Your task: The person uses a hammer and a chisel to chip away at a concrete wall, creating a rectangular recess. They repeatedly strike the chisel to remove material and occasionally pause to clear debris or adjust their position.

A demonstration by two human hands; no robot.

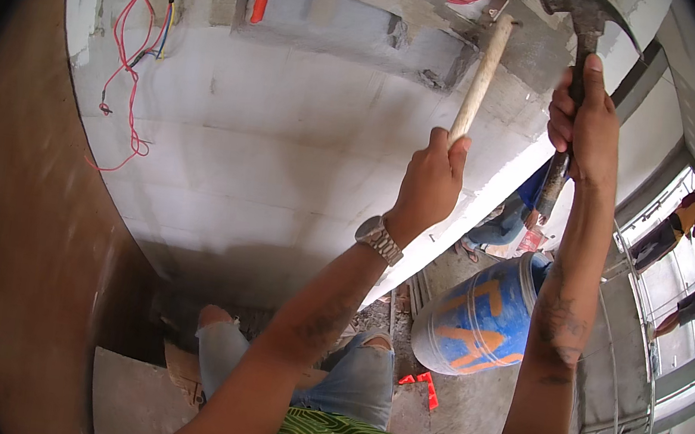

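Note:
My left hand (431, 185) is closed around the pale wooden handle of a chisel-like tool (482, 81), whose far end meets the grey wall near an electrical box (476, 2). To the right, my right hand (586, 126) grips a claw hammer (588, 15) partway along its dark, worn handle, with the head raised above the fist. Left of the tool, a long recess (345, 25) is cut into the wall, with an orange conduit (260, 2) at its left end. The tip of the wooden-handled tool cannot be made out.
Red, blue and yellow wires (139, 61) hang at upper left. A blue drum (481, 318) stands right of my knees, near orange plastic pieces (427, 386). Behind the drum is a person (503, 220); two more people (671, 231) are by scaffolding at far right.

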